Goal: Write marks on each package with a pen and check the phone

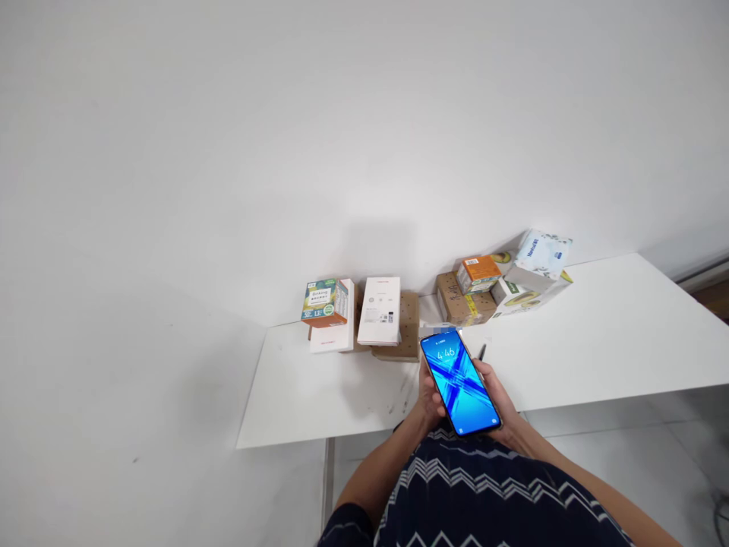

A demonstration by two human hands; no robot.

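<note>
A smartphone (461,384) with a lit blue lock screen faces up, tilted, above the table's near edge. My left hand (430,395) grips its left side, fingers curled around the edge. At the phone's right edge is my right hand (497,391), also closed on it; some of its fingers are hidden behind the phone. A dark, pen-like object (482,352) shows just beyond my right fingertips; whether it lies on the table or touches the hand I cannot tell.
Against the wall, the white table (604,327) bears stacked boxes. At left are a green-and-orange box (323,300), white box (380,311) and brown carton (408,327). At right stand a taped carton (464,304), orange box (479,273), avocado-print box (515,298) and pale blue-and-white package (541,254).
</note>
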